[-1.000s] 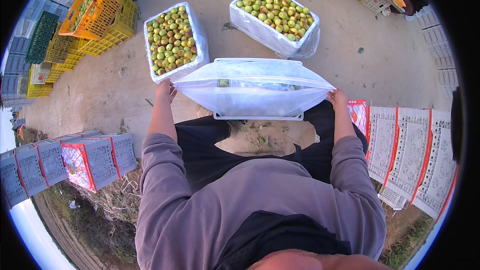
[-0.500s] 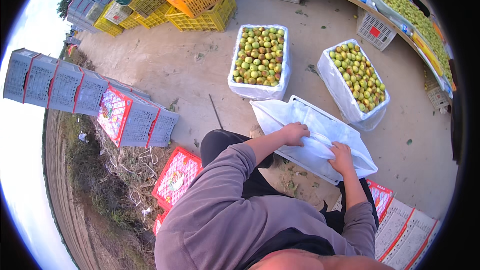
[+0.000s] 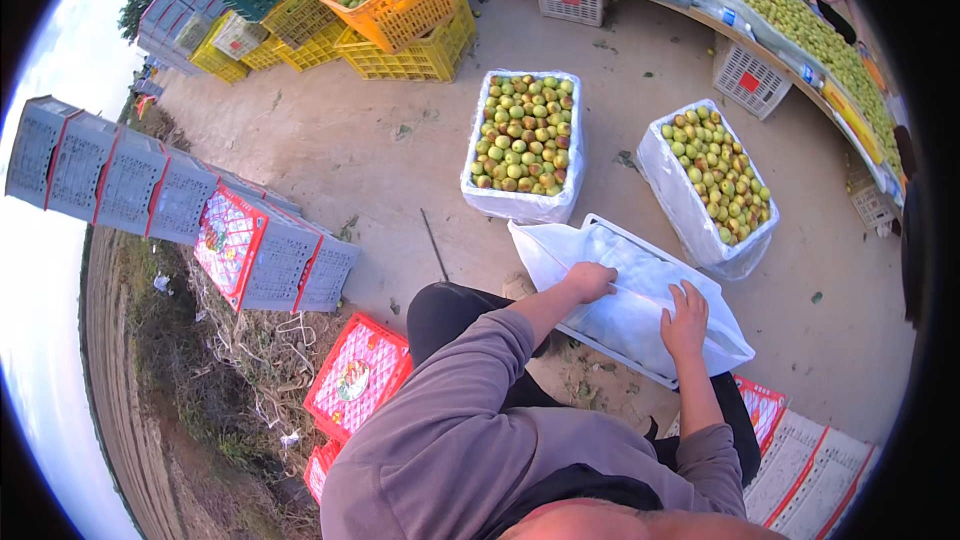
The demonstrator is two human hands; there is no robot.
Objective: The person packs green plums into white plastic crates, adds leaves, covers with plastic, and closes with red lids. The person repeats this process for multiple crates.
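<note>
Hand L [image 3: 591, 281] curled on wht liner [image 3: 638, 312] (can't tell grip); hand R [image 3: 685, 321] splayed over it, released.

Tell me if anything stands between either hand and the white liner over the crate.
Nothing visible does: the left hand and right hand are right over the white liner. The fruit-filled crates stand beyond it.

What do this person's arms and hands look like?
The left hand and right hand are bare, with no gloves visible. Plain grey-brown sleeves end partway along the forearms, bunched in folds. No cables or markings show on them.
</note>
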